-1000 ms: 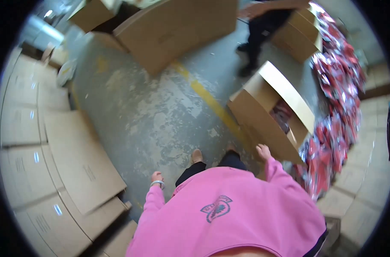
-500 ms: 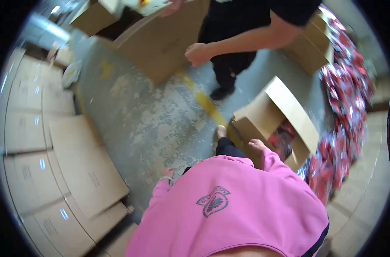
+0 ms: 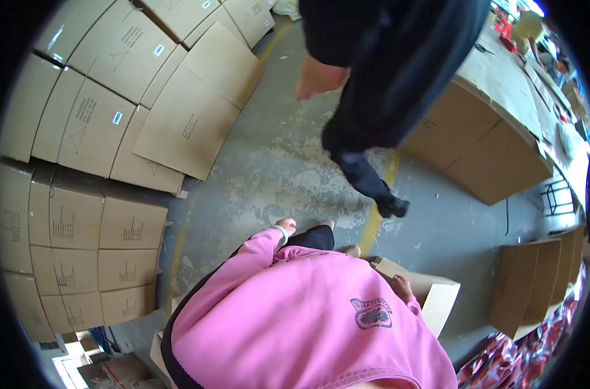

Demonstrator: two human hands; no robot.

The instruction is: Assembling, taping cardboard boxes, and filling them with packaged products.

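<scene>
My left hand (image 3: 286, 225), a pale bracelet at its wrist, hangs in front of my body above the floor. Its fingers look curled, and I see nothing in them. On my right side, my right hand (image 3: 402, 285) is at the rim of an open cardboard box (image 3: 441, 299), its fingers seemingly closed on the edge. My pink top hides the near part of that box and its contents.
A co-worker in dark clothes (image 3: 386, 84) stands close ahead. Stacked cardboard cartons (image 3: 107, 123) line the left. A large carton (image 3: 476, 139) stands beneath a worktable at the right, with open boxes (image 3: 535, 279) and red packages (image 3: 509, 360) nearer. A yellow line (image 3: 373, 230) crosses the floor.
My view has turned, bringing more stacked cartons into sight. The red packages now lie at the lower right. The co-worker is closer, no longer seen with the large cardboard piece. The open box remains beside my right hand.
</scene>
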